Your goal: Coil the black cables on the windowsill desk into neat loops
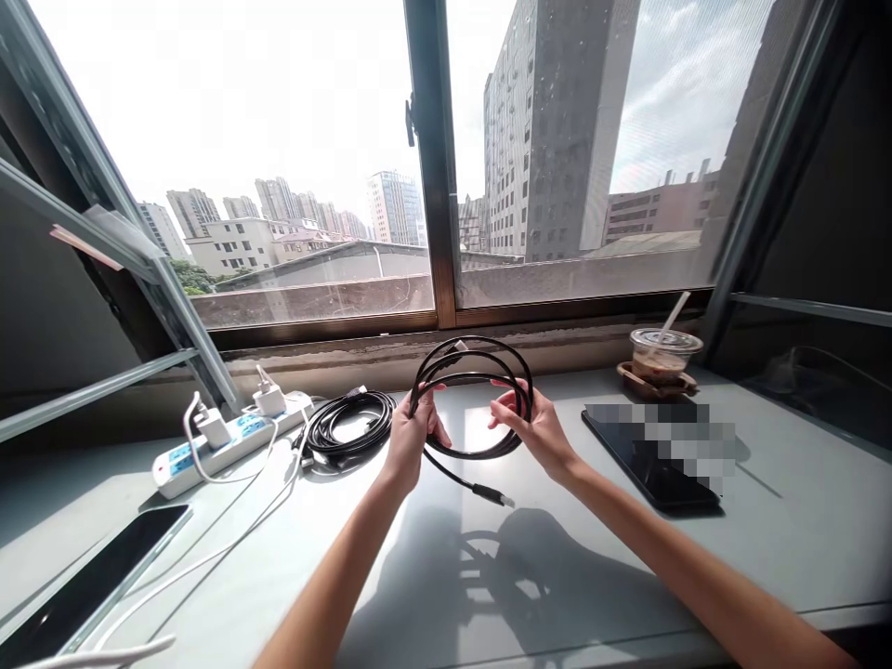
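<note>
A black cable (pixel 480 456) hangs in several loose loops between my two hands, above the grey table. My left hand (pixel 413 429) is closed round the left side of the loops. On the right side, my right hand (pixel 533 423) grips the same loops between thumb and fingers. One end of the cable droops below the coil, with its plug (pixel 493 494) pointing right. Another connector (pixel 458 347) shows at the top of the loops. Left of my left hand, a second coiled black cable (pixel 352 423) lies on the table.
A white power strip (pixel 237 444) with plugged-in chargers and white cords lies at left. A phone (pixel 98 581) rests at the near left. To the right are a black tablet-like device (pixel 648 465) and an iced drink cup (pixel 662 355) with a straw. A window (pixel 446 167) stands behind.
</note>
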Motion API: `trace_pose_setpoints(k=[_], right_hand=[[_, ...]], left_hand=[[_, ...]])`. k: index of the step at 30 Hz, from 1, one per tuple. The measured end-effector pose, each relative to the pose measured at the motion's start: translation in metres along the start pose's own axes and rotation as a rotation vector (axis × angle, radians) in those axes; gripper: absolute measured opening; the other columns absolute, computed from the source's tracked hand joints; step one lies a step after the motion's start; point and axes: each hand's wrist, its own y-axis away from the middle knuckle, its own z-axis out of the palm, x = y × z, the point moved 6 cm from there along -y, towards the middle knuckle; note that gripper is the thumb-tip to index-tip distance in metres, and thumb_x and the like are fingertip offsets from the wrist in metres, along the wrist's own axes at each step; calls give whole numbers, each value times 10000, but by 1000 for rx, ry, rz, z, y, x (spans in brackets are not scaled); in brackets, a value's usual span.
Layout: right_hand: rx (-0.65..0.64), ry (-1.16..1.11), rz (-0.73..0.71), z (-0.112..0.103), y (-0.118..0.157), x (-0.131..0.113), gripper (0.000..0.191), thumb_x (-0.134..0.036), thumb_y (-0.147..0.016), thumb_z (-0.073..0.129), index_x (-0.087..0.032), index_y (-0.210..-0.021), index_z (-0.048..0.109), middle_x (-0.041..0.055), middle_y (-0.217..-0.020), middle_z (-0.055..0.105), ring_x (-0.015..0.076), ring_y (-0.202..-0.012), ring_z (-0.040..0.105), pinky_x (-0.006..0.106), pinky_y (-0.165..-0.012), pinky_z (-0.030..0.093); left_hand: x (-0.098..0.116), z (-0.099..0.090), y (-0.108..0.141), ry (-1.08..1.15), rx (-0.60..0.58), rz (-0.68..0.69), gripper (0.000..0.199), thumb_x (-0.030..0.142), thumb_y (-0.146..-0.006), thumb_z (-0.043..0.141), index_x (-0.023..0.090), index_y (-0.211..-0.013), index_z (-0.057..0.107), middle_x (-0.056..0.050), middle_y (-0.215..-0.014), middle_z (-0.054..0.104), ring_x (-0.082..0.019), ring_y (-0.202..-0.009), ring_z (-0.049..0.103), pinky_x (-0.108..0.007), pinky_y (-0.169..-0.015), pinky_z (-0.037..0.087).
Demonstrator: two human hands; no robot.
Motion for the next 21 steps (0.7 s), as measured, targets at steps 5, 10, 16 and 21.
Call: trace_pose_setpoints(k=[5,10,16,21], right_hand=[[135,96,-25,-15,-5,7,809,-443,-676,708,-233,-1367,345,59,-1013,569,159,-723,613,299,-555,568],[64,228,-77,-15,-6,9,635,-452,-697,690,-226,-1266,521,38,-932,592,95,-536,554,238,-413,512],[4,119,-44,-11,-5,8,552,-430,-697,698,-220,-1193,580,-27,-731,572,58,-408,480,228,-382,442],[-11,116,-60,-9,-3,5,549,-435,-714,685,-190,-1197,592,-64,-540,492,56,-350,412,202,-328,355]], left_hand=[[-7,-1,-4,-178,-112,-43,447,520,-745,566,116,-936,576,108,-444,303,-83,-305,442,-189,-368,262],[-21,-1,-3,-161,-111,-177,397,475,-719,597,113,-876,551,95,-466,337,-61,-343,415,-185,-400,268],[-21,3,1,6,-214,-320,319,380,-688,657,122,-802,507,96,-519,283,-15,-403,229,-187,-399,131],[-20,8,7,69,-345,-421,331,356,-682,687,159,-693,421,99,-534,196,-16,-428,145,-202,-413,78]])
